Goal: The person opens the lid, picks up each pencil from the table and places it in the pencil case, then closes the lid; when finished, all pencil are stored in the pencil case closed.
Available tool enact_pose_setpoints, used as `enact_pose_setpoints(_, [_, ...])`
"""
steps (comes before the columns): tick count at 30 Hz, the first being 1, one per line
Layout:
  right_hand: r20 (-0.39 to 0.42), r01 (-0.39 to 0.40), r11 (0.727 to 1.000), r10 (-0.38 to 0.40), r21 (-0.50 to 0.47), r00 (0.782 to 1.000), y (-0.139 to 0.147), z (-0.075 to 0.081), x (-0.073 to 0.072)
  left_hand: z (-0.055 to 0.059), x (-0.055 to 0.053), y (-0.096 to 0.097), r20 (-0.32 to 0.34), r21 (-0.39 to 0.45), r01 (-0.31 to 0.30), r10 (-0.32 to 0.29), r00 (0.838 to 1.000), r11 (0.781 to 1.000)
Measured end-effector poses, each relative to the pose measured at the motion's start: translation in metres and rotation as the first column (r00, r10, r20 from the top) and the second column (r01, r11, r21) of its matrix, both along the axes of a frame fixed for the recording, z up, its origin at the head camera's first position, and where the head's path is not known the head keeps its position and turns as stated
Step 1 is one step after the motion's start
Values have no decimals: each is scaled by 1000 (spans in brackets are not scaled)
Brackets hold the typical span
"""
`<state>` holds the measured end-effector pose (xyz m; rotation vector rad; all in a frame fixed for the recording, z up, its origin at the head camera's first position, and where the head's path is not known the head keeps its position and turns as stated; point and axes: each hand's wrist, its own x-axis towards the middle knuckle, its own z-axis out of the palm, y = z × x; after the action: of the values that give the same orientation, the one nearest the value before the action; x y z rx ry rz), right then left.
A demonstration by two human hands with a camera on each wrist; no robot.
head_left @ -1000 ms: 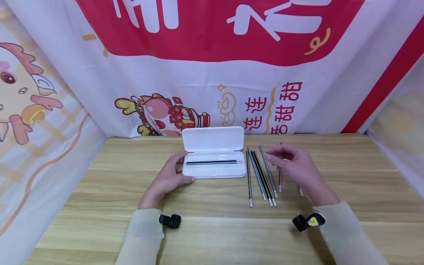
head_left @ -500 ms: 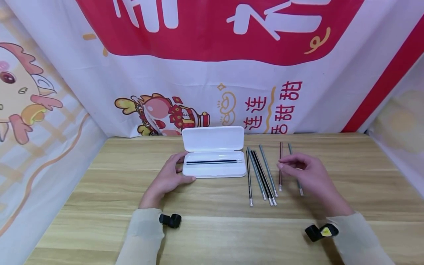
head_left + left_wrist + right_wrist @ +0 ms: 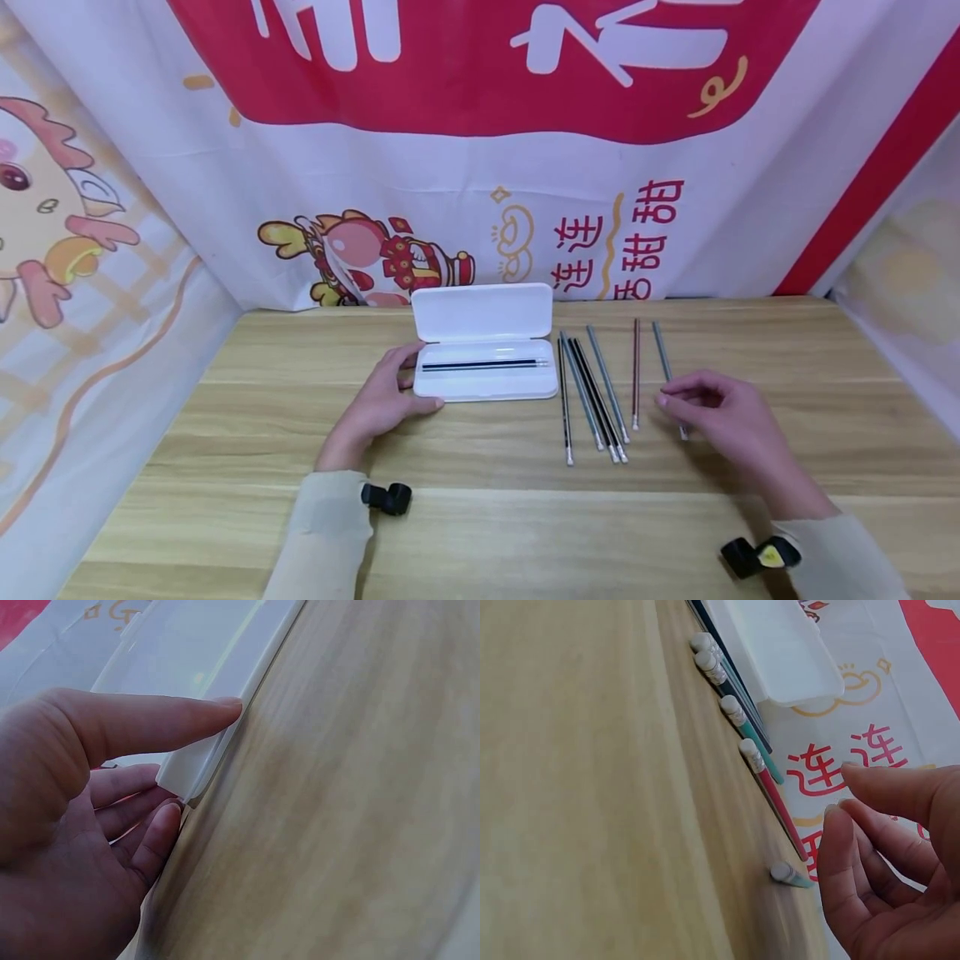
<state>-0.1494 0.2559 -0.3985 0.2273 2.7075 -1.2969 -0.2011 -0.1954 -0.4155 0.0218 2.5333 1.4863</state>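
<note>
An open white pencil case (image 3: 487, 386) sits at the back of the table, its lid raised, with dark pencils (image 3: 483, 365) lying along the tray. My left hand (image 3: 386, 396) holds its left end, thumb on the front rim (image 3: 225, 720) and the other fingers around the side corner. Over the lower part of the rightmost teal pencil (image 3: 663, 354), my right hand (image 3: 723, 417) hovers with bent fingers. In the right wrist view, a small gap separates its thumb from its fingertips, and nothing is between them. That pencil's white eraser end (image 3: 784, 872) shows below the fingers.
Right of the case lie several black pencils (image 3: 565, 408) and teal pencils (image 3: 608, 385), erasers toward me. A red pencil (image 3: 636, 375) lies between them and the rightmost one. A printed white and red cloth (image 3: 480, 175) hangs behind the table.
My right hand has moved right and toward me, from above the grouped pencils, past the red pencil, to the rightmost teal pencil. The left hand and case have stayed put.
</note>
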Motion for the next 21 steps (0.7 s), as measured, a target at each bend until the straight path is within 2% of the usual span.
enact_pose_setpoints(10, [26, 44, 999, -44, 6, 999, 18, -11, 11, 0, 0, 1, 8, -1, -3, 3, 1000, 1000])
enact_pose_setpoints(17, [16, 13, 999, -13, -29, 1000, 26, -17, 14, 0, 0, 2, 11, -9, -3, 3, 1000, 1000])
enact_pose_setpoints(21, [17, 2, 1000, -3, 5, 1000, 28, -18, 14, -1, -1, 2, 12, -3, 1, -1, 1000, 1000])
